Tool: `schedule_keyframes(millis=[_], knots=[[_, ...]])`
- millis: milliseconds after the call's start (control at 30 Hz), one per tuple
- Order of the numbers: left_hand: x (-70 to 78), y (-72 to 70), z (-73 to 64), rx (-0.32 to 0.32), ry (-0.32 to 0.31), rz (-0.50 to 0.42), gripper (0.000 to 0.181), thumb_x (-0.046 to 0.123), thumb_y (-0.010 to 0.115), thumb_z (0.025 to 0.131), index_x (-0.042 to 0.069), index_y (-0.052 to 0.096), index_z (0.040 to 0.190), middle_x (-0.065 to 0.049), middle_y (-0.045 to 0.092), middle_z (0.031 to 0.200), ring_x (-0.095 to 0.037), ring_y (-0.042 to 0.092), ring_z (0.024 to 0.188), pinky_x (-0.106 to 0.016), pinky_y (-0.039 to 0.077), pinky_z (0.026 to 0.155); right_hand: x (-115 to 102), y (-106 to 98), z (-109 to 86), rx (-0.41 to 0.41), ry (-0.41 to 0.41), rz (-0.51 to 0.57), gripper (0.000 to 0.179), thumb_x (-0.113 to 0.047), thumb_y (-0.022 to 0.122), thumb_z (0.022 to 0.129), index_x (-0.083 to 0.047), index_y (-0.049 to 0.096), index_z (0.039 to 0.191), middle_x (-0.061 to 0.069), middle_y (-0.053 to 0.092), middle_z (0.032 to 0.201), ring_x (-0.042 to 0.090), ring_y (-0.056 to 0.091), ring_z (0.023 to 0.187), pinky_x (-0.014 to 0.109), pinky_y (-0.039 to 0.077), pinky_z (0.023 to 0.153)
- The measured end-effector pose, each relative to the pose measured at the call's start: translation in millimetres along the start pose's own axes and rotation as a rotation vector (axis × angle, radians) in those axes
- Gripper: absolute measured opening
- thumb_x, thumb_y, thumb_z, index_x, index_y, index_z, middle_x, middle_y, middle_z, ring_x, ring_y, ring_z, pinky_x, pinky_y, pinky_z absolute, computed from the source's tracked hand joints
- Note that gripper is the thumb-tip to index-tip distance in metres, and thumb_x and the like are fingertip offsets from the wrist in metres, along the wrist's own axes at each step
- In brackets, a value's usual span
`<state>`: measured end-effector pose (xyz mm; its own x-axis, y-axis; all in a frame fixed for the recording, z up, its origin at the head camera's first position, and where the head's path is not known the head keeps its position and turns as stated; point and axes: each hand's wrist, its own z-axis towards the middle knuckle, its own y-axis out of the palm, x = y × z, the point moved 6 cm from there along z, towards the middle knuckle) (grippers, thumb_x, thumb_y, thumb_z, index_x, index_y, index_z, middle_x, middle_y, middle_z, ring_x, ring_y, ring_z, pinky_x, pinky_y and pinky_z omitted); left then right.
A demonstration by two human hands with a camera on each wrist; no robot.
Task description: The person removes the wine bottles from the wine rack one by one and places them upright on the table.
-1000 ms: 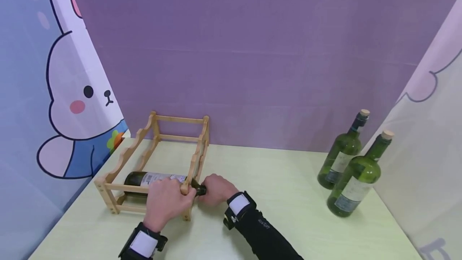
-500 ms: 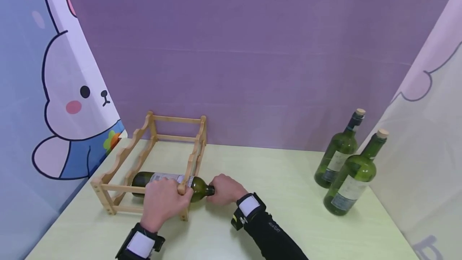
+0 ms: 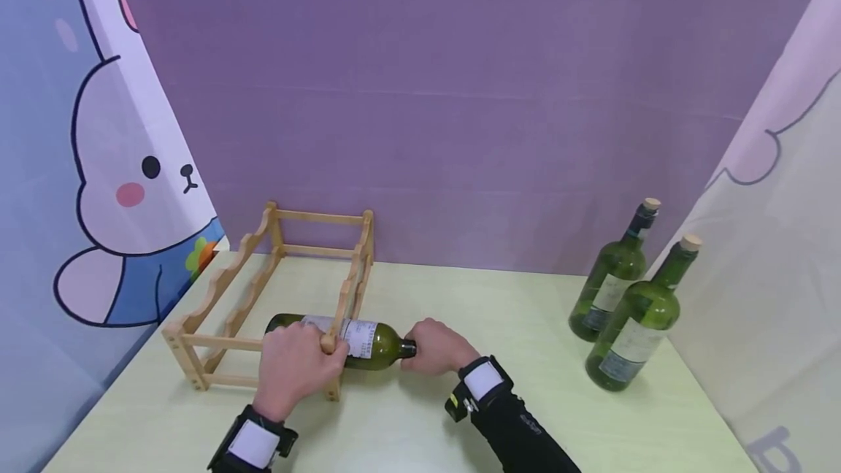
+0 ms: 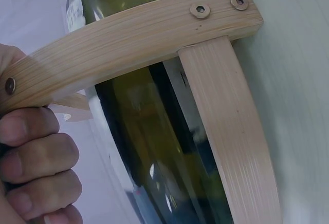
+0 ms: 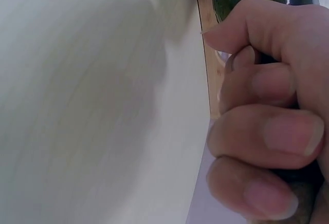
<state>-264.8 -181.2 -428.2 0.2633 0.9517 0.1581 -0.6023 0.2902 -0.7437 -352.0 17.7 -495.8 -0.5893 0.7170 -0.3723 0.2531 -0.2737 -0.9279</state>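
Note:
A green wine bottle (image 3: 384,345) with a white label lies on its side through the near end of a wooden wine rack (image 3: 223,343). Its neck points right, and its shoulder is outside the rack's right side. My right hand (image 3: 436,347) grips the neck, its fingers curled round it in the right wrist view. At the rack's near right corner, my left hand (image 3: 296,371) holds the top rail and hides part of the bottle. In the left wrist view the curled fingers (image 4: 43,154) sit beside the rail, with the bottle's body behind the wooden bars.
Two corked green wine bottles, a rear one (image 3: 607,287) and a nearer one (image 3: 634,334), stand upright on the right of the pale table (image 3: 499,327). A purple cloth (image 3: 460,108) hangs behind. Printed cloths border the left and right sides.
My right hand has moved right, drawing the bottle by its neck partway out through the rack's right side. The left hand stays on the rack. The view has shifted slightly.

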Motion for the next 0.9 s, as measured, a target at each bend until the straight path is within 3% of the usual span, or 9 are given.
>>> schedule_keyframes(millis=[500,900], knots=[[2.9,0.0,0.7,-0.003,-0.001,-0.018,0.053,0.03,0.062,0.072,0.029,0.019,0.042,0.014,0.01,0.049,-0.007,0.015,0.042,-0.027,0.01,0.039,26,-18,-40.3,0.003,0.039,0.024,0.025,-0.02,0.07,0.075,-0.022,0.053,0.058,-0.014,0.042,0.051,0.002,0.037,0.044,0.019,0.03,0.043],[1.5,1.2,-0.4,-0.003,-0.008,0.019,0.051,0.034,0.062,0.074,0.028,0.023,0.041,0.014,0.015,0.046,-0.009,0.022,0.039,-0.028,0.014,0.038,39,-38,-66.9,0.014,0.065,0.039,0.025,-0.019,0.071,0.076,-0.02,0.053,0.058,-0.013,0.042,0.052,0.003,0.037,0.044,0.021,0.03,0.044]])
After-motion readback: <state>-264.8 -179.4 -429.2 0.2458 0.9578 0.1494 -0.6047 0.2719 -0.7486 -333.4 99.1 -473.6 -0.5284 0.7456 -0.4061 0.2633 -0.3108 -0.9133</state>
